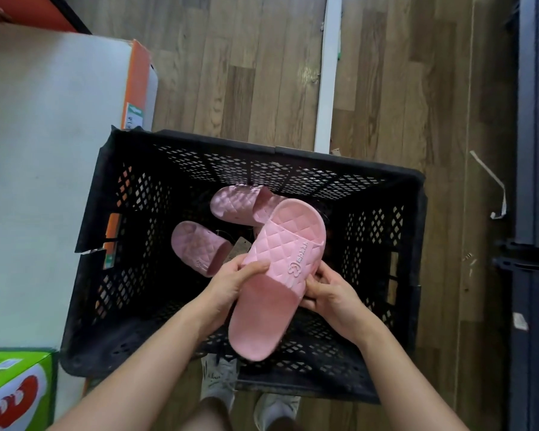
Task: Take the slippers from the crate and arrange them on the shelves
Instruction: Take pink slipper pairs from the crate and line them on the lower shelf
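Pink slipper (274, 275) gripped — left hand (231, 284), right hand (327, 293) — above crate (411, 244).

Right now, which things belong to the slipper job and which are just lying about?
Job: black crate; held pink slipper, gripped by left hand and right hand; left pink slipper and rear pink slipper inside the crate.
Lying about: white carton, green box, loose strip on the floor.

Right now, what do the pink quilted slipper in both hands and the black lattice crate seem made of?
Pink quilted slipper: likely soft moulded foam or rubber, matte with a slight sheen; quilting and logo look embossed in one piece. Black lattice crate: rigid moulded plastic, dull finish; its left wall shows a split.
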`<state>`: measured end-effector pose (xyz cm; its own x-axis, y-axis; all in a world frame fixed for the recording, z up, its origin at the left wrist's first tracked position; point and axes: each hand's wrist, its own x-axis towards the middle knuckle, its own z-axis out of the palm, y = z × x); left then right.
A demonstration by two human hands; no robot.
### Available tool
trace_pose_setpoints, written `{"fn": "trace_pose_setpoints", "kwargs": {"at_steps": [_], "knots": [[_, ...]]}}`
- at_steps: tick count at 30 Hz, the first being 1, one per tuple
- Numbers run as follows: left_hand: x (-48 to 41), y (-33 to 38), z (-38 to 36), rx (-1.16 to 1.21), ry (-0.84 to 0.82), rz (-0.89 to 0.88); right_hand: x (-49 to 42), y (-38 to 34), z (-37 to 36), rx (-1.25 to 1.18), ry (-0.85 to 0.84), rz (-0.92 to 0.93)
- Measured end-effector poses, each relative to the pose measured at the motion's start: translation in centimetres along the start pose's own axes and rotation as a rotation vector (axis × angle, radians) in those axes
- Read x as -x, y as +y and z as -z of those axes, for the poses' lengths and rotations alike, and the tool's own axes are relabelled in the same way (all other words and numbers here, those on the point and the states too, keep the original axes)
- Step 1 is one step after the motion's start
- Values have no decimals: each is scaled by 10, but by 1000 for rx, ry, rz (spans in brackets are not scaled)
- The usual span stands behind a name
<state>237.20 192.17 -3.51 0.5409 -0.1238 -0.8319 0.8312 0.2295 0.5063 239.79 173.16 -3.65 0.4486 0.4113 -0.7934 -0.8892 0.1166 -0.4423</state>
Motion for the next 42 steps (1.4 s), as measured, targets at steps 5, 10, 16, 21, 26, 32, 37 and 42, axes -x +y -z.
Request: {"fn": "trace_pose_setpoints", "kwargs": {"at_steps": [5,10,16,21,26,32,37,42], "knots": [[-4,-5,16,43,178,10,-17,0,-6,189,195,43],[-17,-12,51,80,357,-24,-68,-2,14,480,467,96],[-40,-26,97,157,497,-64,-138,-14,35,766,578,122],[-59,-41,112,203,500,-92,-183,-9,44,885,536,135],[-65,-44,116,224,549,-117,-198,-21,45,1046,685,17],[-51,-47,120,106,569,-121,-185,-6,42,861,601,1],[-37,-49,116,104,580,-112,-159,10,43,595,644,-14],[-20,-49,112,184,577,-132,-99,28,43,515,607,-20]]}}
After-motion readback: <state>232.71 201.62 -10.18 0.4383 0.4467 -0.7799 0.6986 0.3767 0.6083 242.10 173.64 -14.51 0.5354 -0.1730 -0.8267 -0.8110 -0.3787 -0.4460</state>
